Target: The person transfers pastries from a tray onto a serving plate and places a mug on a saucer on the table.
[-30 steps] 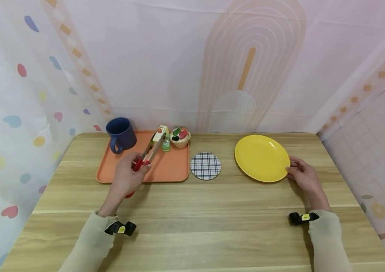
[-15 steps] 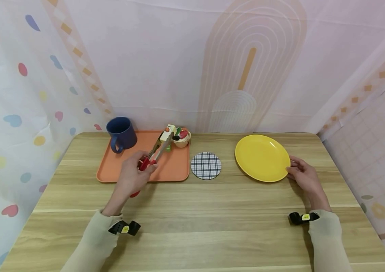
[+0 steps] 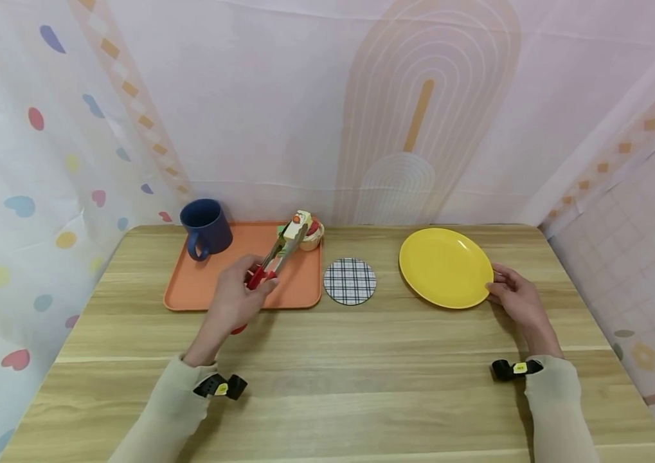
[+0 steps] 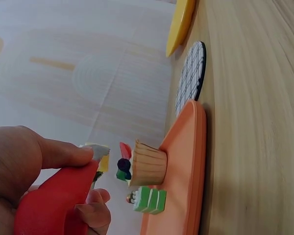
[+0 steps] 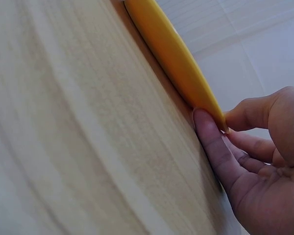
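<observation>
My left hand [image 3: 234,297] grips red-handled metal tongs [image 3: 256,277]. Between the tong tips, raised above the orange tray [image 3: 194,290], is a small pale cake piece [image 3: 298,224] with an orange-red topping. Behind it, partly covered in the head view, a fruit-topped cupcake [image 4: 149,165] stands on the tray. Beside that lies a green layered cake [image 4: 151,199]. At the right, my right hand [image 3: 519,305] pinches the rim of a yellow plate [image 3: 445,267]; in the right wrist view, the thumb and a finger [image 5: 216,147] hold the plate's edge close above the wood.
A navy mug [image 3: 207,230] stands on the tray's back left corner. Between tray and plate lies a round checked coaster [image 3: 349,281]. The wooden table [image 3: 373,386] ends at a patterned cloth backdrop [image 3: 281,128].
My left hand has moved right with the tongs and the pale cake piece, from over the green cake to in front of the cupcake. The right hand and plate have stayed put.
</observation>
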A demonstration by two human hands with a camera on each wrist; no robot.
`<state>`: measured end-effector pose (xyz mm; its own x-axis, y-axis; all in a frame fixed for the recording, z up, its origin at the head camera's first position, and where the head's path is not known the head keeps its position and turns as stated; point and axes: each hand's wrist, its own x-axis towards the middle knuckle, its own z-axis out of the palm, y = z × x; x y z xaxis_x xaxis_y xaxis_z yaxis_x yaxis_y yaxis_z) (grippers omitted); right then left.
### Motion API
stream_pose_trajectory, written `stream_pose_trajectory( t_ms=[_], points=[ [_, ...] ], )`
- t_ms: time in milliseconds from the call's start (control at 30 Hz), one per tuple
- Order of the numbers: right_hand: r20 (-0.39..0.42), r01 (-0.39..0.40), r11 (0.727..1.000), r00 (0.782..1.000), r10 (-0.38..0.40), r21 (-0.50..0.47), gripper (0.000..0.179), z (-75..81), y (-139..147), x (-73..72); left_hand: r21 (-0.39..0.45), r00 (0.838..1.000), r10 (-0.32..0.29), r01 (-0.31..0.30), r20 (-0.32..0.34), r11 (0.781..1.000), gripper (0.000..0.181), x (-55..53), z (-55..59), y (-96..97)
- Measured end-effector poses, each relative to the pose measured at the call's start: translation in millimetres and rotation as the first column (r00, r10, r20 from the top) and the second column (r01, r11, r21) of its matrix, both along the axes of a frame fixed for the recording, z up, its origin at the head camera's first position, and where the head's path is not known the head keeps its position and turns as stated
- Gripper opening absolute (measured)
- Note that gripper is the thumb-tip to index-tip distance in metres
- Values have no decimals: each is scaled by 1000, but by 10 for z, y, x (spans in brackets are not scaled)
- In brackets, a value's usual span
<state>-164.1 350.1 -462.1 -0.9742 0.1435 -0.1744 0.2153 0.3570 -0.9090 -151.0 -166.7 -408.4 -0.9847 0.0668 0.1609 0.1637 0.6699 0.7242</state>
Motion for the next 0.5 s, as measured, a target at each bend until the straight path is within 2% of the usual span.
stream_pose_trajectory(
  t_ms=[500],
  points=[
    [12, -2, 1000, 1000, 2, 9, 57, 23, -22, -8, 18, 999, -31, 31, -17, 999, 33, -22, 31, 185]
  ],
)
